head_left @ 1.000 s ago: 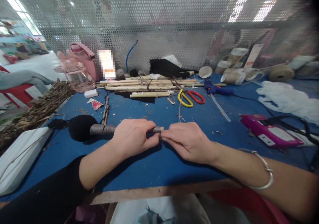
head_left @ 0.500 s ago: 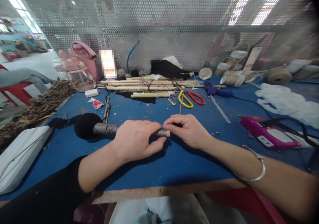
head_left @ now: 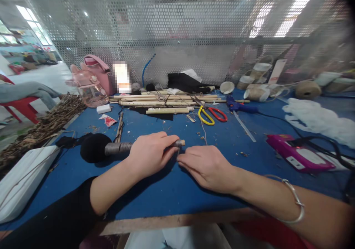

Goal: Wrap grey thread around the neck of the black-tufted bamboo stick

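My left hand (head_left: pixel 152 153) is closed round a stick wrapped in grey yarn (head_left: pixel 119 148), which lies sideways. At its left end is a round black ball (head_left: pixel 95 148); its bare, pale tip sticks out past my fingers on the right. Just right of and below that tip, my right hand (head_left: pixel 209 166) is closed with its fingertips pinched on a thin strand of yarn (head_left: pixel 205 132). The strand runs from the stick to the fingers and trails away behind the hand toward the scissors.
Yellow-and-red-handled scissors (head_left: pixel 213 115) lie beyond my hands, near bamboo sticks (head_left: pixel 166 100) and a blue glue gun (head_left: pixel 241 105). A purple power strip (head_left: pixel 299 153) sits right, a white foam block (head_left: pixel 24 182) left. A pink bottle (head_left: pixel 93 90) stands at the back left.
My right hand has moved down, toward me, away from the stick's tip, drawing the strand with it. My left hand keeps its hold. The view has tilted slightly up.
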### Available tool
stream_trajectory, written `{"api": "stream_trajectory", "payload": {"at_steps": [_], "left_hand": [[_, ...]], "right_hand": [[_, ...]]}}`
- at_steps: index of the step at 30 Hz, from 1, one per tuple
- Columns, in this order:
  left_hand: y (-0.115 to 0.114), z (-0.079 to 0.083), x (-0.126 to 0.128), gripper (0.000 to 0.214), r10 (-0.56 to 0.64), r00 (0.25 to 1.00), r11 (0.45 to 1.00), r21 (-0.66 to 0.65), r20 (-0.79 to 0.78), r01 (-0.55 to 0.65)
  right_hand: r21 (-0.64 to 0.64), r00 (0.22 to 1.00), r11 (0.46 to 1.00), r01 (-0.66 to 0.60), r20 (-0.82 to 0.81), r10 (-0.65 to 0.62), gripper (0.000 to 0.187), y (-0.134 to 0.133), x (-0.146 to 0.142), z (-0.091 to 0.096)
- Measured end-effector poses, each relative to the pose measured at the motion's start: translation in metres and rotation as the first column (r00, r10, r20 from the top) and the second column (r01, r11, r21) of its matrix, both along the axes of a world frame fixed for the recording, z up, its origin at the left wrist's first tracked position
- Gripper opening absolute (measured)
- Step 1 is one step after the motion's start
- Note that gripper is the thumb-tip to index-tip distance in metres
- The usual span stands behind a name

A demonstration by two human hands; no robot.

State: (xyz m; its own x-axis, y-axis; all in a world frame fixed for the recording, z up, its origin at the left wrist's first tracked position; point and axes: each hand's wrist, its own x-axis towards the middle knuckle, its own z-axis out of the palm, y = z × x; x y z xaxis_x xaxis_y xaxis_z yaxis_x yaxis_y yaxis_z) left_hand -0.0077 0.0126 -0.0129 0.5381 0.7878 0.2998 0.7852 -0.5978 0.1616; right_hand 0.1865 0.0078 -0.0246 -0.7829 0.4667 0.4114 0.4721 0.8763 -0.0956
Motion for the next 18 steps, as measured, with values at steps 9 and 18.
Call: {"api": "stream_trajectory", "payload": {"at_steps": [9, 18], "left_hand": [[-0.011, -0.003, 0.009, 0.026, -0.128, 0.989, 0.987, -0.108, -0.081, 0.118], [-0.012, -0.001, 0.004, 0.032, -0.102, 0.992, 0.994, 0.047, 0.078, 0.098]], "right_hand": [[-0.038, 0.969, 0.999, 0.038, -0.241, -0.046, 0.019, 0.017, 0.013, 0.006], [-0.409, 0.907, 0.907, 0.099, -0.339, -0.252, 0.021, 0.030, 0.008, 0.003]]}}
